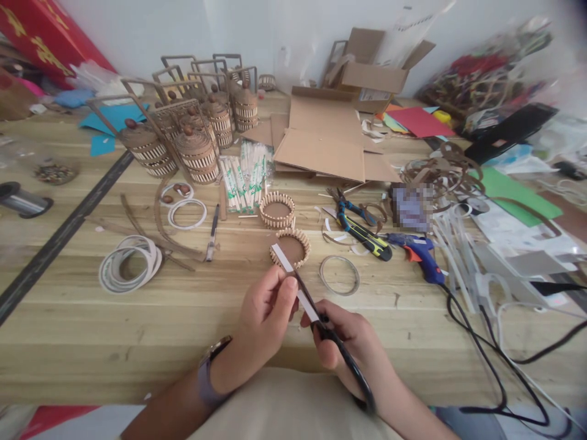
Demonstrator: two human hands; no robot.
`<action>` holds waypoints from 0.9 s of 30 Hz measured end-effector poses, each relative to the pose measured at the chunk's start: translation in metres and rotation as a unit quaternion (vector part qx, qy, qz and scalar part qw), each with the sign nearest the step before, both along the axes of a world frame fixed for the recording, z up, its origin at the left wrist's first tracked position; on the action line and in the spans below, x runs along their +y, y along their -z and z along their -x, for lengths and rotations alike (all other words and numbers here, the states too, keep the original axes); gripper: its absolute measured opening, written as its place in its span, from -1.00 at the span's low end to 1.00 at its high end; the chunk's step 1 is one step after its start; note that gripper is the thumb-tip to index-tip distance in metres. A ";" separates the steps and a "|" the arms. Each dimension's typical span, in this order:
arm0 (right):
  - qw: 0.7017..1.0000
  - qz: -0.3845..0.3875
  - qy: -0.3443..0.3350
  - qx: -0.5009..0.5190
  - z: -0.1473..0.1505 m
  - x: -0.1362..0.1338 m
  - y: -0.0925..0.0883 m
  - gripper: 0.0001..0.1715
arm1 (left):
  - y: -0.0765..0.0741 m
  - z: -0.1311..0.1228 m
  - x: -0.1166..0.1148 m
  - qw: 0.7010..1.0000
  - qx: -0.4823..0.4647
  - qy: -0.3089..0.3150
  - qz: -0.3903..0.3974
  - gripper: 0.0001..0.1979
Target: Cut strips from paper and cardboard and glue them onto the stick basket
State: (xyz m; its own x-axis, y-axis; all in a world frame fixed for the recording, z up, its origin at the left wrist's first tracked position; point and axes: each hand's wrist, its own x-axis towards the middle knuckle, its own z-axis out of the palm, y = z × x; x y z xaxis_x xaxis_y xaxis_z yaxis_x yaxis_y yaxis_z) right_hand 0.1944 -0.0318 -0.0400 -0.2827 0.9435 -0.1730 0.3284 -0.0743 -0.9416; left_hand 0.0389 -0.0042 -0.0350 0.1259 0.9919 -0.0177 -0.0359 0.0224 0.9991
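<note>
Between its thumb and fingers, my left hand (268,311) pinches a narrow white strip (283,259). My right hand (351,342) is wrapped round the black-handled scissors (342,345), whose blades lie along the strip and point away from me. Just beyond my hands sits a small round ring of short wooden sticks with a brown base (291,247), partly covered by the strip. A second stick ring (277,209) stands right behind it. To the right of the strip lies a thin pale hoop (339,275).
Several lidded stick baskets (197,153) with tall handles stand back left. White tape rolls (131,263) and a pen (213,232) lie left. Flat cardboard (321,146) is at the back. Pliers, a yellow-black cutter (367,238) and a corded blue glue gun (424,256) lie right.
</note>
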 end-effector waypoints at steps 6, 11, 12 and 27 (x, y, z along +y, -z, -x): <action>1.000 -0.005 -0.011 0.009 -0.001 -0.001 0.003 -0.05 | 0.005 0.002 0.004 0.998 -0.020 -0.052 0.014 -0.62; 1.000 -0.008 -0.011 0.012 0.000 -0.002 0.003 -0.05 | 0.004 0.002 0.005 0.997 -0.026 -0.077 0.007 -0.62; 1.000 -0.006 -0.010 0.014 0.000 -0.002 0.003 -0.05 | 0.003 0.002 0.004 0.997 -0.022 -0.080 0.003 -0.61; 1.000 0.000 0.004 0.019 0.001 -0.002 0.002 -0.06 | 0.009 -0.001 0.002 0.999 -0.019 -0.036 0.004 -0.57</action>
State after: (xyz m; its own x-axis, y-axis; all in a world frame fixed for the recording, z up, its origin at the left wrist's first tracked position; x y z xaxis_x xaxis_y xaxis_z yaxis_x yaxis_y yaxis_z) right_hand 0.1938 -0.0336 -0.0417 -0.2821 0.9457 -0.1615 0.2916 -0.0758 -0.9535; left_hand 0.0401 -0.0022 -0.0439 0.0555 0.9982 -0.0222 -0.0759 0.0264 0.9968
